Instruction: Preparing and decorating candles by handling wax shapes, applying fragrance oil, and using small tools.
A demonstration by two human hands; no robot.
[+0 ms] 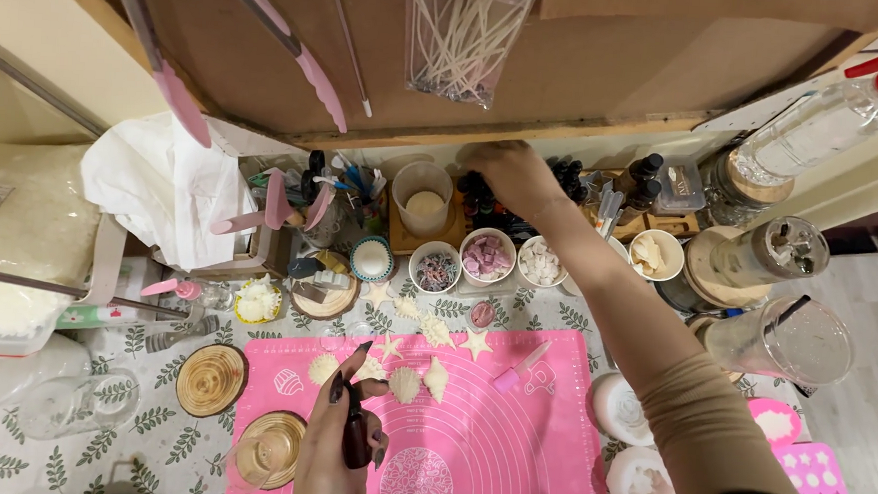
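Observation:
My left hand [334, 442] holds a small dark bottle [356, 435] upright over the pink silicone mat [489, 430], close to the near edge. Just beyond it on the mat lie several pale shell and star shaped wax pieces [407, 384]. My right hand [508, 175] reaches far forward to a row of small dark dropper bottles [568, 174] on a wooden rack at the back; its fingers are closed down among them, and what they grip is hidden.
Small cups of coloured bits [487, 257] line the back of the mat. A clear beaker [423, 198], wooden coasters [211, 379], a pink pipette [520, 367], glass jars [790, 341], a spray bottle [826, 117], and a bag of wicks [460, 38] surround the work area.

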